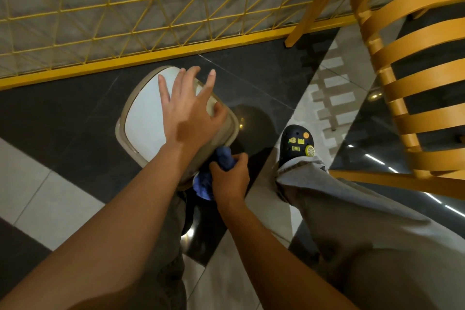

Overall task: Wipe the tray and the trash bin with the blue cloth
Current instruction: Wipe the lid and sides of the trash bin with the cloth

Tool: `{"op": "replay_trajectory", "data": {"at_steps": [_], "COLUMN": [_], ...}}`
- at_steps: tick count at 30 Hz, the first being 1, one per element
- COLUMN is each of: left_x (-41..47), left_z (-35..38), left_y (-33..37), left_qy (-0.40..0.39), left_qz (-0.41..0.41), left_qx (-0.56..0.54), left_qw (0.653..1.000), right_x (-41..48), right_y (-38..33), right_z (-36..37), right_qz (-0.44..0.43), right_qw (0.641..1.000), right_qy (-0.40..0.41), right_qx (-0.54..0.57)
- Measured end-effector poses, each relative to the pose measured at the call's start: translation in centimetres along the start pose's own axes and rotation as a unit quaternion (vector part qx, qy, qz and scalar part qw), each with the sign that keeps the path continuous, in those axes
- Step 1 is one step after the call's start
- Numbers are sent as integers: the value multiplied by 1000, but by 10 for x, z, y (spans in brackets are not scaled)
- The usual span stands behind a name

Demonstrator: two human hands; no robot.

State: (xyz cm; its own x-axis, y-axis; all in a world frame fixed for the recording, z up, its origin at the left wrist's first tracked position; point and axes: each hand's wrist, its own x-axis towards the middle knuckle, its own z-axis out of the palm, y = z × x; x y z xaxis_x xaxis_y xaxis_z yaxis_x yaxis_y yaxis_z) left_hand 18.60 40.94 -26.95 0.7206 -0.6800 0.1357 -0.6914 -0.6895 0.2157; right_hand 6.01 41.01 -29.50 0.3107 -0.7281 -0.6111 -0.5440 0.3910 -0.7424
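Right hand (230, 177) clenched the blue cloth (221, 158) against the trash bin (143, 113); left hand (188, 108), spread open, steadied its lid, which could swing and tip it.

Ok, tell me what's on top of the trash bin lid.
The left hand lies spread on the trash bin lid. The lid surface beneath the palm is covered. The right hand presses the blue cloth against the bin's side.

- Bare forearms, no sleeves; left hand (187, 111) & right hand (230, 178) ungloved, no rings or watch
- Loose grey trousers (352, 221), hem bunched over shoe
- Black clog (298, 145) w/ yellow, green, orange charms
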Motion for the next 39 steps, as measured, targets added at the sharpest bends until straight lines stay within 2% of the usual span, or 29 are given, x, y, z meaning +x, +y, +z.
{"op": "replay_trajectory", "data": {"at_steps": [6, 10, 16, 20, 24, 29, 32, 34, 37, 39], "left_x": [1, 1, 0, 2, 3, -11, -27, -35, -37, -36], "left_z": [-2, -3, -5, -11, -27, -63, -74, -75, -73, -73], "left_y": [-1, -3, -1, -2, -2, 31, 64, 73, 68, 62], "left_qy": [-2, -12, -5, -9, 9, 31, -89, -142, -122, -116], "left_qz": [6, -5, -75, -112, -155, -162, -171, -172, -177, -194], "left_qx": [-8, -6, -46, -125, -277, -328, -394, -384, -356, -350], "left_qw": [1000, 1000, 996, 986, 948, 930, 899, 896, 909, 909], "right_x": [15, 37, 60, 65, 58, 30, 15, 10, 4, 2], "right_y": [-8, -18, -27, -34, -56, -87, -98, -101, -104, -106], "right_z": [-9, -16, -26, -40, -56, -76, -80, -83, -89, -92], "right_qz": [-9, -31, -20, 23, 91, 59, 73, 80, 71, 52], "right_qw": [999, 999, 999, 989, 946, 888, 874, 883, 891, 909], "right_qy": [-36, -9, -25, -49, -67, -202, -245, -255, -272, -279], "right_qx": [13, 1, 7, 135, 303, 410, 413, 386, 357, 303]}}
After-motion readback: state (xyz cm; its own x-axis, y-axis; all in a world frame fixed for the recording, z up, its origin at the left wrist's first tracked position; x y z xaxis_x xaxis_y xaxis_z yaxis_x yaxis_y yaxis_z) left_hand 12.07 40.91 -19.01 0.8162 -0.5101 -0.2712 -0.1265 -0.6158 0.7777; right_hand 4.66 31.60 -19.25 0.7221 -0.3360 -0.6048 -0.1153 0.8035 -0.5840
